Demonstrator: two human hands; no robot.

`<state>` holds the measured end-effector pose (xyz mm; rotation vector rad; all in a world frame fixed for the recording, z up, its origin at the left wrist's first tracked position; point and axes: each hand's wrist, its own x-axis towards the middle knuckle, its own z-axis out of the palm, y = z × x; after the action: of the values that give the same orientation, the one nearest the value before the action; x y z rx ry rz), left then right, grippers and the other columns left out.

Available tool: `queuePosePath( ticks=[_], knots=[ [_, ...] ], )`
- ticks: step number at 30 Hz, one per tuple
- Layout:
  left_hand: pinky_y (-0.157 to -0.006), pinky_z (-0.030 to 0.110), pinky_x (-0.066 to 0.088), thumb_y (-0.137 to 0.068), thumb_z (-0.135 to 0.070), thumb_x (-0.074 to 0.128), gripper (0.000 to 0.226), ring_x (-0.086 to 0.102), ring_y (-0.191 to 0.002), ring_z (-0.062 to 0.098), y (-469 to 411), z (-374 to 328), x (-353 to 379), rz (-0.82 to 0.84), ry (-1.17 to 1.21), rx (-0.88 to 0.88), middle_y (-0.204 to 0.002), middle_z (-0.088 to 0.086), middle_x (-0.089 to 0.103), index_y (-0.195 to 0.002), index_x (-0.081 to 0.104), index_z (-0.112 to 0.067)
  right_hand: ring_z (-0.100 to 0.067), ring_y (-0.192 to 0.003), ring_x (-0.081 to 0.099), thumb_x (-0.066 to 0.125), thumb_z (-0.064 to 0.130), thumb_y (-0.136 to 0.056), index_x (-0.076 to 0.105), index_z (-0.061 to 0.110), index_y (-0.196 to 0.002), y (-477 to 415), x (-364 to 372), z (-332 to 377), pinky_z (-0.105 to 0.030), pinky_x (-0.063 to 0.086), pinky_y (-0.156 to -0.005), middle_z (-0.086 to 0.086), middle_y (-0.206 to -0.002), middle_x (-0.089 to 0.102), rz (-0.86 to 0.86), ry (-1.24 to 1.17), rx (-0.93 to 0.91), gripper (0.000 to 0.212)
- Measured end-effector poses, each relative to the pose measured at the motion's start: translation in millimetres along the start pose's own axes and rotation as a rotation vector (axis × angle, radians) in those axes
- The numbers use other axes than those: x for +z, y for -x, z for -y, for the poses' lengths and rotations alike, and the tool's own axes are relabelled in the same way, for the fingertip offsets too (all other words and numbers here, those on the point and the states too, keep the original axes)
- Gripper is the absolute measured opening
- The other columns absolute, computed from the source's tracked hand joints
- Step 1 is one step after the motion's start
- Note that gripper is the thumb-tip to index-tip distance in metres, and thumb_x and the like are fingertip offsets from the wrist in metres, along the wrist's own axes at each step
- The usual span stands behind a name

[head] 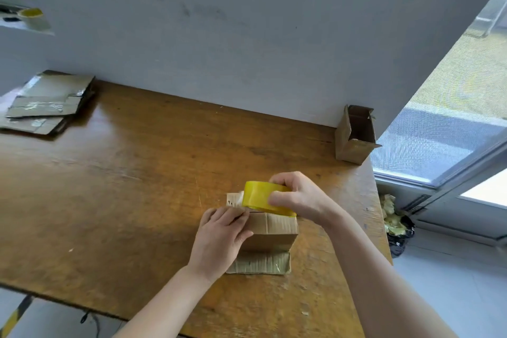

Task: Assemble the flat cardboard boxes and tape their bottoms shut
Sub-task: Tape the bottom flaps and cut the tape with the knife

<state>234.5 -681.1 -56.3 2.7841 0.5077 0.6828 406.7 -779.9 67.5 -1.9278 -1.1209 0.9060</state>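
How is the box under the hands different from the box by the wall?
The box under the hands has its top flaps folded shut; the box by the wall gapes open on top. The first is held by the left hand; the second stands untouched. Both are brown cardboard.

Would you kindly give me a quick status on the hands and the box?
Left hand holds the box by its top edge. Right hand grips the yellow tape roll on top. Nothing in the way; flat boxes far left.
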Motion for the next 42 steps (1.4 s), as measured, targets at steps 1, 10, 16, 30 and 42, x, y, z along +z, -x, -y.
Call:
queuePosePath(
  ticks=[1, 10, 16, 30, 42],
  knots=[
    [-0.09, 0.032, 0.041, -0.088, -0.043, 0.051, 0.038, 0.057, -0.103, 0.011, 0.0, 1.6, -0.1, 0.002, 0.053, -0.005, -0.106, -0.01, 0.067, -0.104, 0.074, -0.017, -0.014, -0.058, 0.042, 0.061, 0.027, -0.064, 0.056, -0.004, -0.074, -0.1, 1.6, -2.3, -0.031, 0.031, -0.054, -0.003, -0.063, 0.045, 0.01, 0.01, 0.008, 0.033],
    [-0.07, 0.01, 0.039, -0.102, -0.029, 0.04, 0.027, 0.056, -0.089, 0.001, -38.4, -22.9, -33.2, -0.024, 0.661, -0.753, -0.096, -0.014, 0.065, -0.104, 0.066, -0.024, -0.011, -0.061, 0.046, 0.061, 0.031, -0.065, 0.06, -0.003, -0.08, -7.0, -2.5, -6.1, -0.025, 0.035, -0.053, -0.001, -0.065, 0.049, 0.08, -0.002, 0.044, 0.038],
    [-0.073, 0.031, 0.049, -0.091, -0.021, 0.063, 0.014, 0.064, -0.089, 0.017, -48.6, -18.2, -22.3, -0.033, 0.922, -1.007, -0.085, -0.004, 0.072, -0.081, 0.073, -0.021, -0.01, -0.059, 0.044, 0.062, 0.032, -0.064, 0.059, 0.002, -0.074, -7.8, -2.0, -4.8, -0.025, 0.033, -0.053, 0.0, -0.063, 0.047, 0.082, 0.009, 0.03, 0.032],
    [-0.064, 0.029, 0.048, -0.096, -0.011, 0.048, 0.02, 0.061, -0.079, 0.018, -44.8, -15.6, -30.0, 0.007, 0.77, -1.029, -0.084, 0.006, 0.066, -0.078, 0.055, -0.009, -0.003, -0.064, 0.053, 0.072, 0.046, -0.081, 0.07, 0.026, -0.08, -10.5, -19.5, 16.5, -0.018, 0.039, -0.054, 0.012, -0.072, 0.061, 0.138, 0.362, 0.061, 0.021],
    [-0.082, 0.047, 0.055, -0.098, -0.007, 0.045, 0.018, 0.063, -0.079, 0.029, -37.5, -8.4, -35.7, -0.081, 1.08, -1.313, -0.088, 0.018, 0.066, -0.085, 0.056, -0.005, -0.011, -0.059, 0.048, 0.067, 0.064, -0.074, 0.054, 0.024, -0.06, -17.2, 9.3, 17.8, -0.028, 0.034, -0.048, 0.007, -0.059, 0.05, -0.13, 0.621, 0.048, 0.044]
  ],
)
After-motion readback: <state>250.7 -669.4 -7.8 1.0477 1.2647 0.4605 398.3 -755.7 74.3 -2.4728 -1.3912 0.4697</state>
